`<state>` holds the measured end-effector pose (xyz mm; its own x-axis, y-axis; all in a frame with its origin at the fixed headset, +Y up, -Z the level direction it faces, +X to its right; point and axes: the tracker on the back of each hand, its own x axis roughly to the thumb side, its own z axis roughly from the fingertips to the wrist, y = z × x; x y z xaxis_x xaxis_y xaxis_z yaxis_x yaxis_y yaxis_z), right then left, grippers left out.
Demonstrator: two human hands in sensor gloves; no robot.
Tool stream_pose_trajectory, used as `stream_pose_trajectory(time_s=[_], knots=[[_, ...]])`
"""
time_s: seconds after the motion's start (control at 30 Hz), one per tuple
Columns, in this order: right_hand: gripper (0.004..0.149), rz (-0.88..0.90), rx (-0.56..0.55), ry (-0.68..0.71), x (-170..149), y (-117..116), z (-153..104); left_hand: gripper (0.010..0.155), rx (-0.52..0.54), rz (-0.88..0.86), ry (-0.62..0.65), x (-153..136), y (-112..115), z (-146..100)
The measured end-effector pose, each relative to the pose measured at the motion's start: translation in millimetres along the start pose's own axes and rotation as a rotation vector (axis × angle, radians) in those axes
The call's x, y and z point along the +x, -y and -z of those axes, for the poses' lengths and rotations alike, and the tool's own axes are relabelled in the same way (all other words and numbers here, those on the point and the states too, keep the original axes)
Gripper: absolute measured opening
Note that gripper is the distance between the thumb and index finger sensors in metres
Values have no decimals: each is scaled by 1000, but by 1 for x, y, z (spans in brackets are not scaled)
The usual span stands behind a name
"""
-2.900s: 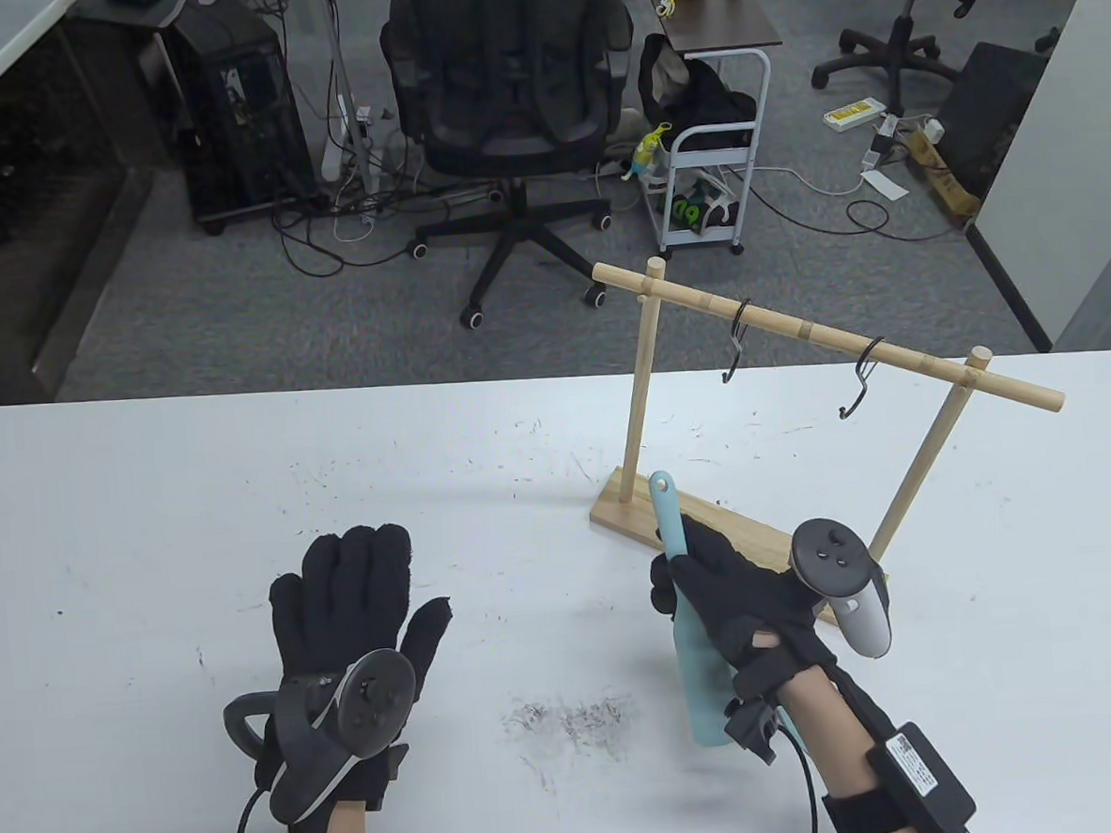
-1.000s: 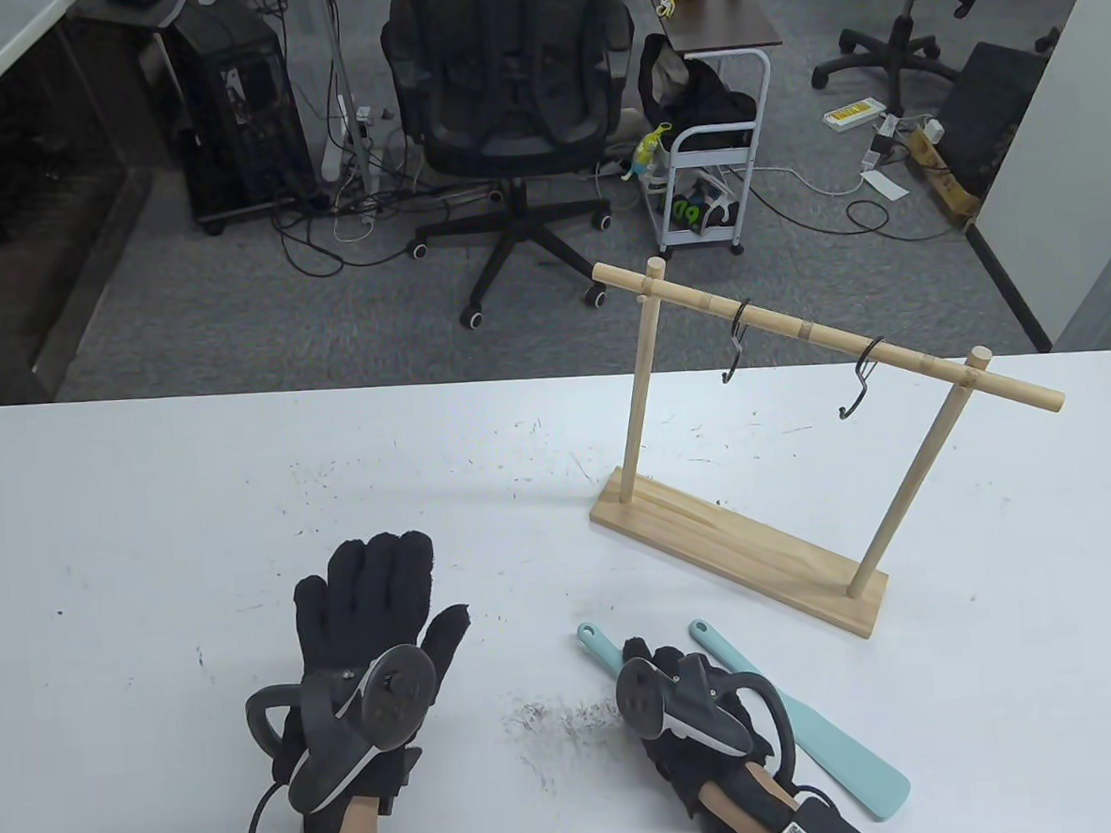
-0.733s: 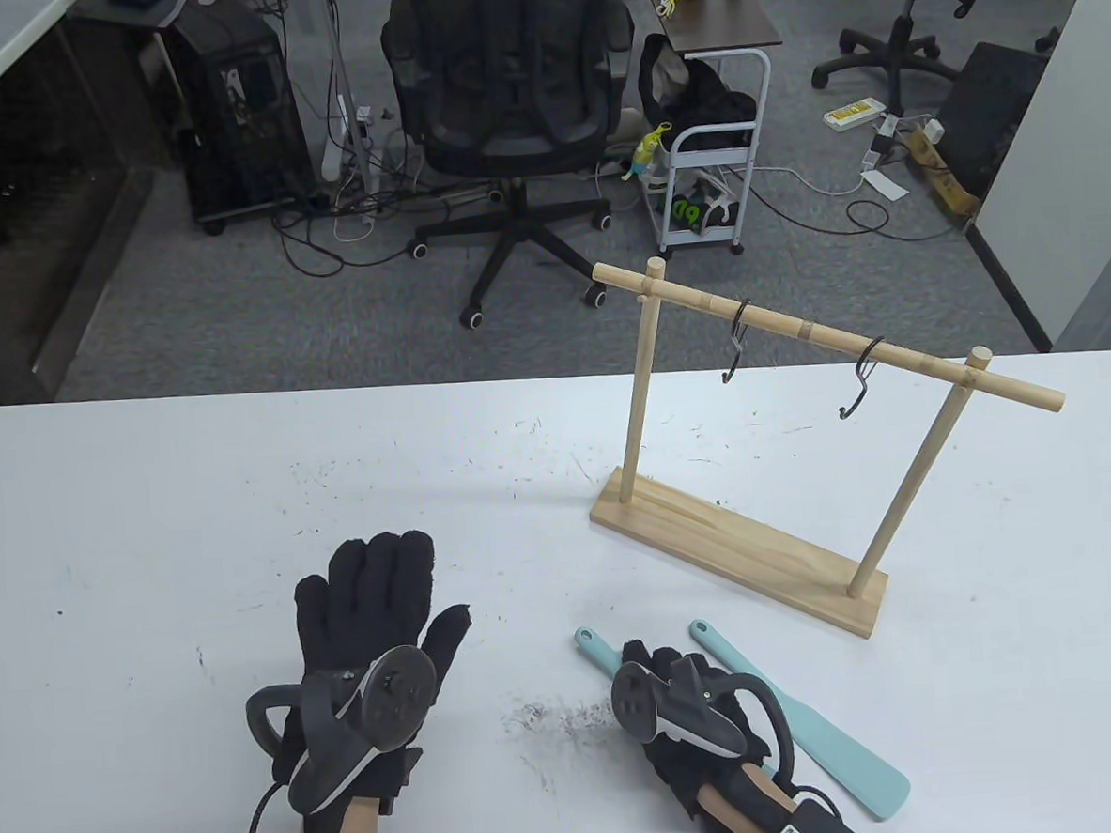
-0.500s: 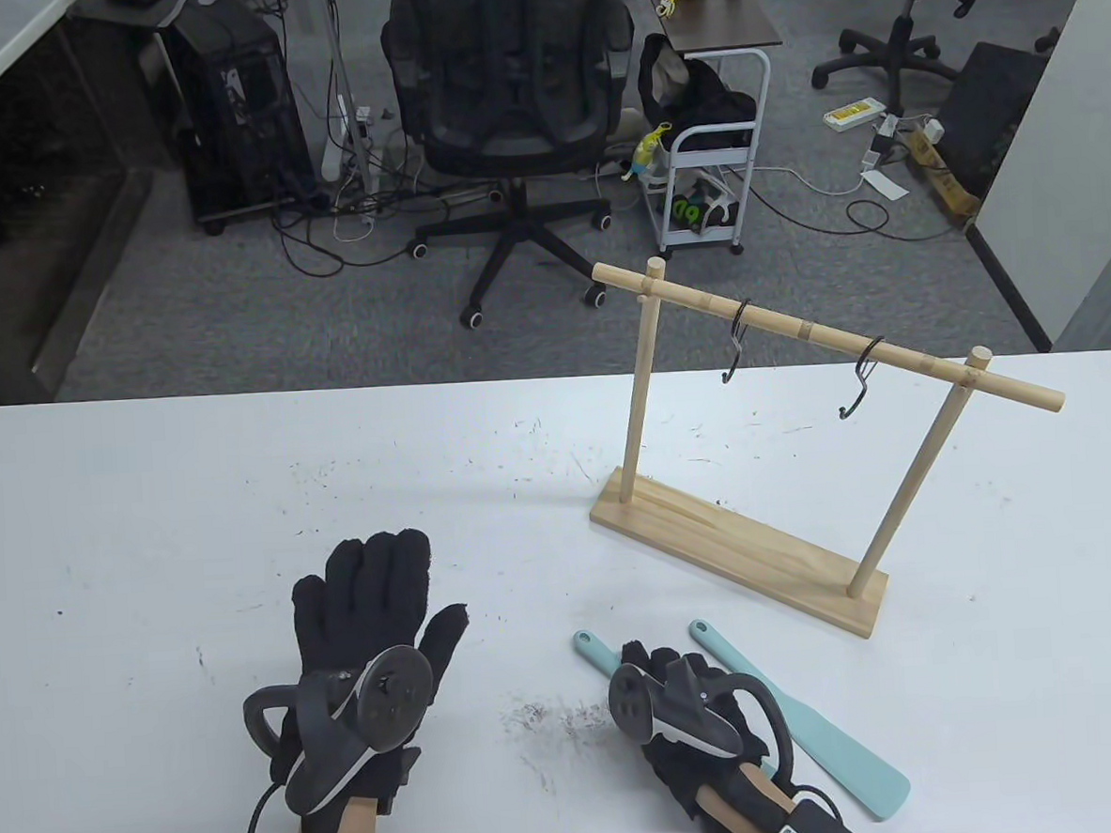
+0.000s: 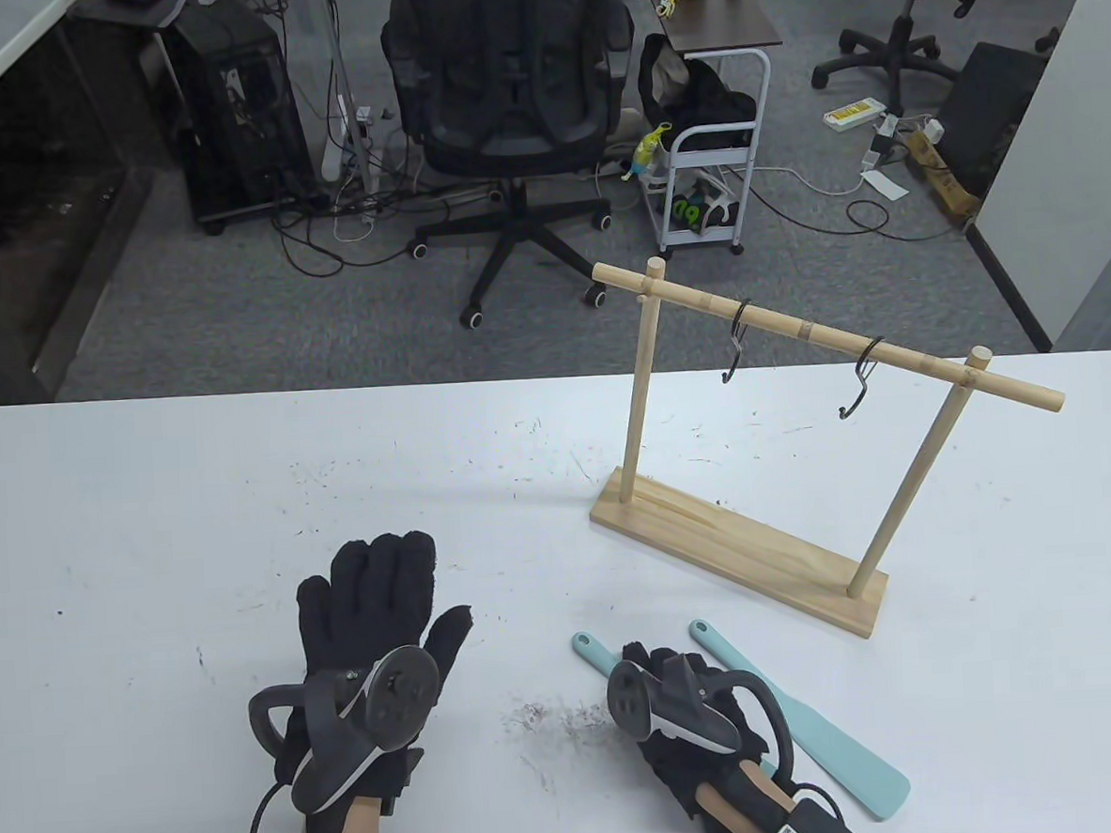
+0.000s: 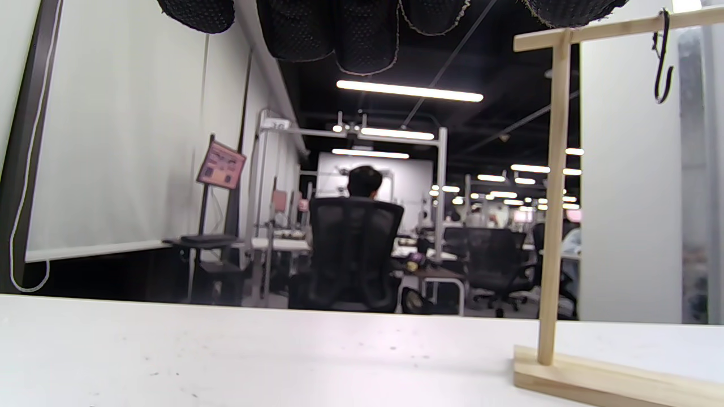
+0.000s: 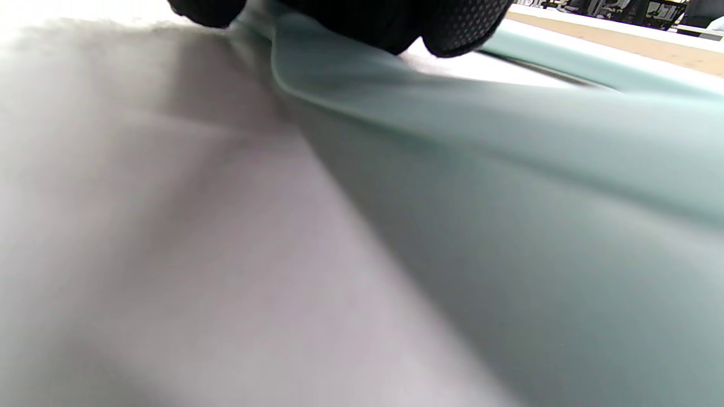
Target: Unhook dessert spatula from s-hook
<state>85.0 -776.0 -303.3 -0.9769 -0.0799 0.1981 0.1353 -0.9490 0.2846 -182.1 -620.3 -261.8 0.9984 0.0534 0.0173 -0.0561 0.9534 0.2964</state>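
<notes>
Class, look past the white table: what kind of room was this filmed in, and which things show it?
Likely an open-plan office or lab: a black swivel chair, a computer tower and floor cables lie behind the table.

The left hand [image 5: 371, 605] lies flat, palm down, fingers together pointing toward 12 o'clock, thumb splayed toward 2. The right hand [image 5: 672, 710] sits low, fingers [image 7: 390, 20] curled, knuckles toward 11 o'clock.
</notes>
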Motion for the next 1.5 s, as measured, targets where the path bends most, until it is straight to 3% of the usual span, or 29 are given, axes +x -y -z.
stream_pose_trajectory(time_s=[0.33, 0.9, 1.13, 1.33, 1.5], knots=[[61, 170, -55, 16, -25, 30, -9, 77, -7, 4, 2, 2, 1, 0], [62, 628, -432, 89, -100, 112, -47, 77, -8, 0, -7, 1, 1, 1], [64, 655, -523, 88, -103, 130, -59, 78, -7, -5, -8, 0, 3, 1], [64, 597, -586, 58, -98, 131, -65, 77, -11, -7, -11, -1, 3, 1], [68, 486, -538, 74, -93, 129, -69, 77, -17, -6, -13, 0, 4, 1]])
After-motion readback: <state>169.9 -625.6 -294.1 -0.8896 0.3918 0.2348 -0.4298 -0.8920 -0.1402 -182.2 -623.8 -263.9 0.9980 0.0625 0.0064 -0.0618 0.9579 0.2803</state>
